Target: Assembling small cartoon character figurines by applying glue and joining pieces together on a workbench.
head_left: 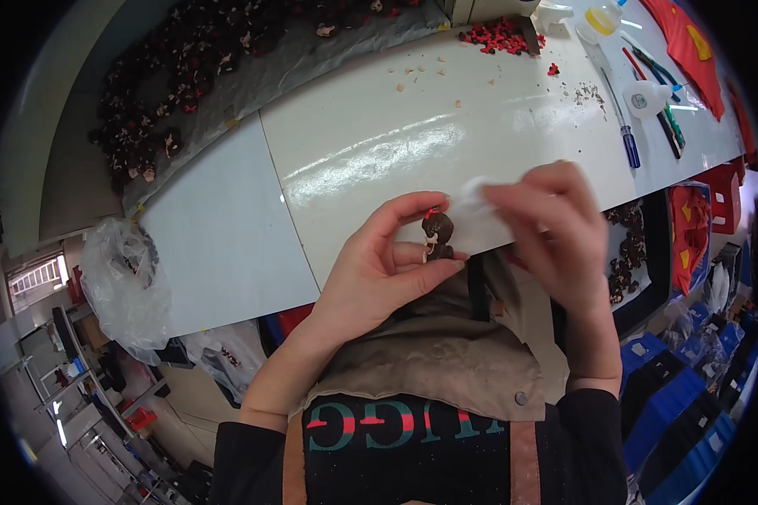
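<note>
Between the thumb and fingers of my left hand (370, 273) is a small doll figurine (437, 229), dark brown on top with a pale part and a bit of red. It is tilted just above the table's near edge. My right hand (556, 220), smeared by motion, is closed on a white, soft-looking wad (475, 195) to the right of the figurine. The wad is too blurred to tell whether it is cloth, tissue or cotton. A gap shows between it and the figurine.
Many dark figurines (202, 71) lie on a grey sheet at the back left. Small red pieces (501, 36) are heaped at the back. To the right lie a blue-handled screwdriver (630, 145), a white squeeze bottle (647, 99) and pliers (648, 61). A tray of brown pieces (627, 261) stands below.
</note>
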A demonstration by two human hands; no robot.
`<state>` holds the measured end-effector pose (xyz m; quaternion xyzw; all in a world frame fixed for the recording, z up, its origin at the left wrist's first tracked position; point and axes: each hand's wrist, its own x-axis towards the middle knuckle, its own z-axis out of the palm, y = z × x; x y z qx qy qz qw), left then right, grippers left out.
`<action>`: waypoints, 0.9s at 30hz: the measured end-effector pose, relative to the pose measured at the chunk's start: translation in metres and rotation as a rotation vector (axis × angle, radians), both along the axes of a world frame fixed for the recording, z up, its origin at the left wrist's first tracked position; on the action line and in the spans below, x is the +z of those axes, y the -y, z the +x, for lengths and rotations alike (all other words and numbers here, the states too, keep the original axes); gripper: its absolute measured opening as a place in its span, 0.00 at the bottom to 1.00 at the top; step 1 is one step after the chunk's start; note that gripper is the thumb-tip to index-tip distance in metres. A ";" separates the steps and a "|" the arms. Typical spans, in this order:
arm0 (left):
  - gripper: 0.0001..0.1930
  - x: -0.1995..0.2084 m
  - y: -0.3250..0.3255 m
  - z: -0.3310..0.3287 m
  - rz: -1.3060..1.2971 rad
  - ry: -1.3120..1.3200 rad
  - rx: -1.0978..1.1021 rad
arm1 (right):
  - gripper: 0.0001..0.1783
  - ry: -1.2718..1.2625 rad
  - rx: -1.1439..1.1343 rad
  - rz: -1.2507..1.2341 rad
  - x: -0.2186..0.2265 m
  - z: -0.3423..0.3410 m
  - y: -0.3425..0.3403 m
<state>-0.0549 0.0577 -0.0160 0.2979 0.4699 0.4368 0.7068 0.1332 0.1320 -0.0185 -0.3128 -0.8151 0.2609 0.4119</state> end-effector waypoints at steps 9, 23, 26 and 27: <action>0.26 -0.003 -0.002 -0.009 -0.030 0.035 -0.001 | 0.23 0.157 0.184 -0.184 -0.018 0.008 0.008; 0.27 -0.006 -0.005 -0.003 -0.003 0.028 -0.083 | 0.15 -0.080 0.194 -0.175 -0.014 -0.008 0.000; 0.28 -0.005 -0.004 0.001 0.001 0.051 -0.050 | 0.14 -0.047 0.133 -0.167 -0.019 0.000 -0.014; 0.29 -0.004 -0.004 0.002 0.017 0.108 -0.033 | 0.14 -0.041 0.078 -0.223 -0.019 0.004 -0.017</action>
